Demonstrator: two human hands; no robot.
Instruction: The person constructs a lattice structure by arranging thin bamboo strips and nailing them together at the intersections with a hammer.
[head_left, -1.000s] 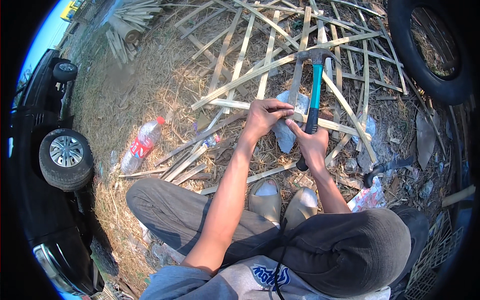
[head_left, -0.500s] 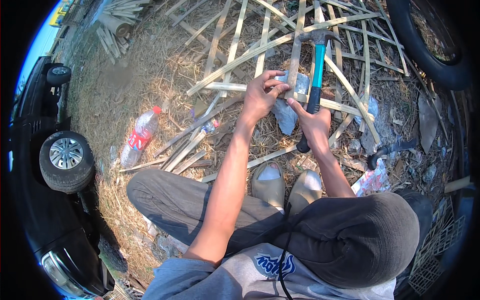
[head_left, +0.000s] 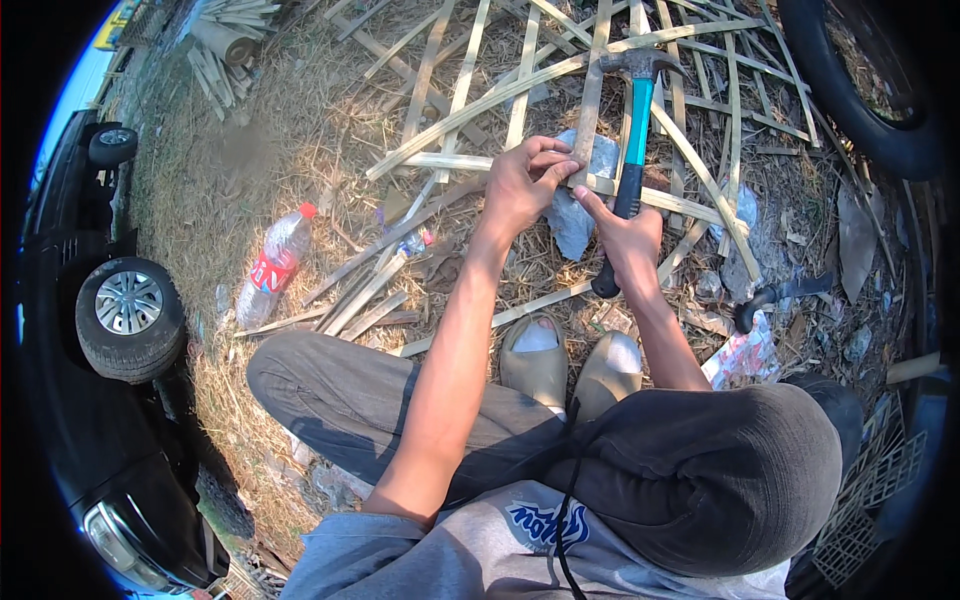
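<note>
My left hand (head_left: 525,185) pinches with its fingertips at a crossing of bamboo strips (head_left: 590,110); whether something small is held there I cannot make out. My right hand (head_left: 628,240) grips the black handle end of a hammer (head_left: 634,130) with a teal shaft and a steel head, which points away from me over the strips. The right forefinger reaches toward the left fingertips. The strips form a loose lattice (head_left: 470,105) lying flat on dry straw. A grey stone (head_left: 572,225) lies under the crossing.
A plastic bottle with a red cap (head_left: 272,268) lies on the straw at left. A dark car with its wheel (head_left: 128,318) stands at far left. A tyre (head_left: 860,90) is at top right. My two shoes (head_left: 570,365) sit below the hands.
The view has tilted down slightly. Both hands stay at the same crossing of strips; the hammer stays upright in my right hand, barely shifted.
</note>
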